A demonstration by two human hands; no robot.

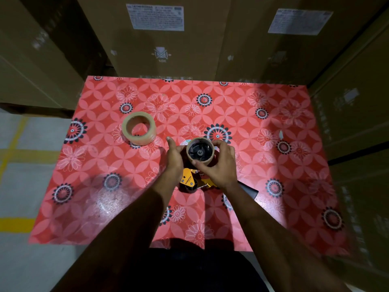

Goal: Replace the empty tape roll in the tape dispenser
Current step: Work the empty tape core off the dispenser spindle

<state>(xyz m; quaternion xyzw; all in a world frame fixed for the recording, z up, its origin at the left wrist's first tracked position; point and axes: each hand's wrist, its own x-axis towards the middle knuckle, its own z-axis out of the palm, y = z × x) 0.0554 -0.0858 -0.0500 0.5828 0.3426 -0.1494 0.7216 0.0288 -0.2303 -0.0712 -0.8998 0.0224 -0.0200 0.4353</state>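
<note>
A yellow and black tape dispenser (189, 180) lies on the red flowered table (273, 186). The empty brown cardboard roll (208, 160) sits on its black hub at the far end. My right hand (221, 165) grips this empty roll, with the thumb on its near rim and the fingers around its right side. My left hand (174, 157) rests against the dispenser just left of the roll, one finger pointing away from me. A full roll of clear tape (139, 128) lies flat on the table to the far left of my hands.
Tall cardboard boxes (168, 39) with white labels stand behind the table and along its right side. Grey floor with yellow lines (16, 224) lies to the left. The dispenser's dark handle (250, 189) sticks out to the right under my right wrist.
</note>
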